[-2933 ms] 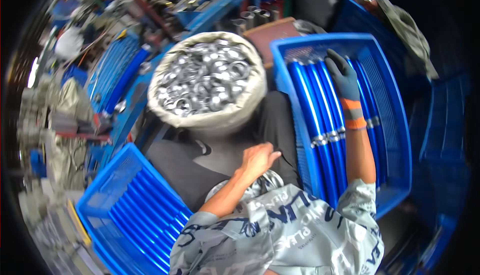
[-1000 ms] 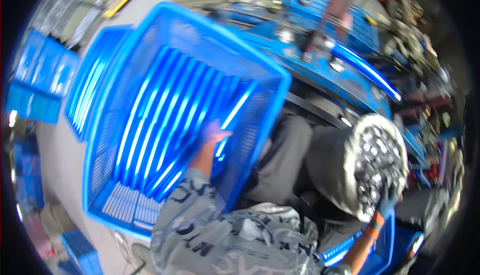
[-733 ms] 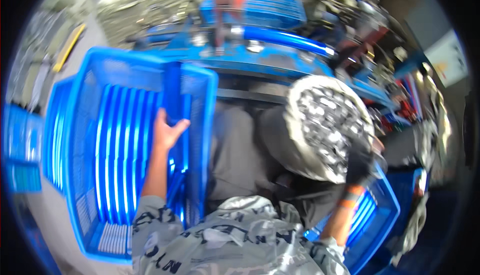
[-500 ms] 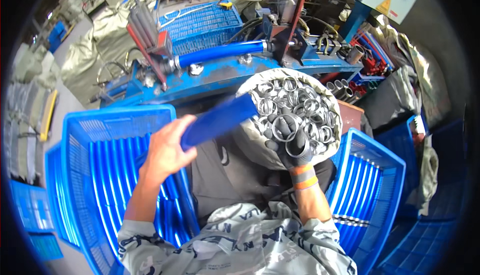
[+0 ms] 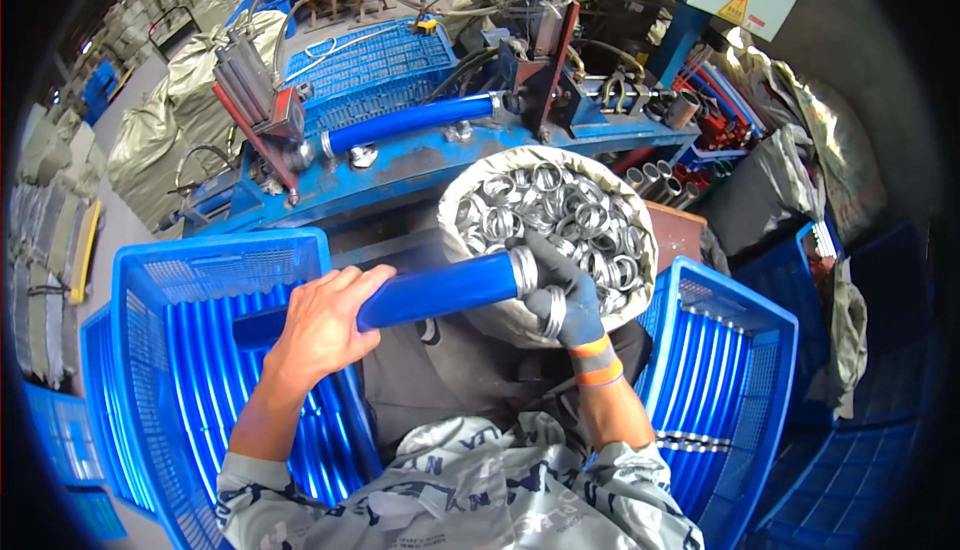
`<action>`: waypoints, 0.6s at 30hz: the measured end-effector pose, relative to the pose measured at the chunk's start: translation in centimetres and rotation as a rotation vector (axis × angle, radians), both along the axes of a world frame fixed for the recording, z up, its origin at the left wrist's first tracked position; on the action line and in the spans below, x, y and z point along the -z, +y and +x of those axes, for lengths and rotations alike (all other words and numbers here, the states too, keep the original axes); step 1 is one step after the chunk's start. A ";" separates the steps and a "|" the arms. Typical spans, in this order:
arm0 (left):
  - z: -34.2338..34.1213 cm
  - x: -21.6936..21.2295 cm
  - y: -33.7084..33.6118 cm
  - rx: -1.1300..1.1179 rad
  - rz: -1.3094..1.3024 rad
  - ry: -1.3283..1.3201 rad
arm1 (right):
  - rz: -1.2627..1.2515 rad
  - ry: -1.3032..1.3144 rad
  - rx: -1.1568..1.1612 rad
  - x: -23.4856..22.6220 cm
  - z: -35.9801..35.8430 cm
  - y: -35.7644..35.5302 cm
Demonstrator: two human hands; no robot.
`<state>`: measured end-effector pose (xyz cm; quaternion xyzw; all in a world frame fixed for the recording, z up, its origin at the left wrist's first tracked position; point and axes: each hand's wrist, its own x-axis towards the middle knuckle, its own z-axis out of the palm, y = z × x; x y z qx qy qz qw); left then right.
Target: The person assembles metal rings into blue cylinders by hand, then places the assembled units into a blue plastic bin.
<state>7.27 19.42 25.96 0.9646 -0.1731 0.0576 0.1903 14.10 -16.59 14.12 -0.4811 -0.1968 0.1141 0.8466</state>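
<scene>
A: Biggest thing first. You've got the blue machine bed (image 5: 420, 165) across the far side, with a blue hose (image 5: 410, 122) clamped on it, running left to right.

B: And around you?

A: Left blue crate (image 5: 150, 280) at your near left, stacked with blue tubes (image 5: 210, 370) lying lengthwise. Right blue crate (image 5: 760, 340) at your near right, same kind of tubes inside. Between them, centre, a white sack (image 5: 500, 315) full of metal rings (image 5: 570, 220), mouth open, sitting just near of the machine bed.

B: Where's the piece you're working?

A: Blue tube (image 5: 440, 290), held roughly level across your lap, over the inner wall of the left crate and reaching to the near edge of the sack. Its right end carries a metal ring (image 5: 524, 270).

B: Your grip?

A: Your left hand (image 5: 320, 325) is bare, fingers wrapped over the tube's left-middle part, closed around it. Your right hand (image 5: 560, 285) is gloved, dark grey with an orange cuff, clamped around the tube's right end at the ring. A second ring (image 5: 553, 310) sits against the palm side of that glove; can't tell whether it's threaded on a finger or just pinched.
</scene>
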 end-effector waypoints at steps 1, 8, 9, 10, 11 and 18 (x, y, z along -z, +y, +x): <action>-0.1 -0.1 0.1 0.006 0.000 -0.001 | -0.007 0.003 0.002 -0.5 -0.2 0.0; -0.3 0.1 -0.1 0.027 -0.013 -0.024 | -0.196 -0.081 0.014 -2.5 -0.6 -0.9; -0.3 0.1 -0.1 0.021 -0.009 -0.024 | -0.190 -0.077 0.001 -2.8 -0.5 -0.9; -0.4 0.1 -0.2 0.019 -0.004 -0.017 | -0.184 -0.071 -0.012 -3.0 -0.6 -0.8; -0.5 0.1 -0.2 0.017 0.001 -0.009 | -0.209 -0.090 0.009 -3.3 -0.8 -0.6; 0.7 0.8 -1.8 0.050 0.067 -0.112 | -0.423 0.034 0.023 -3.1 0.6 -2.3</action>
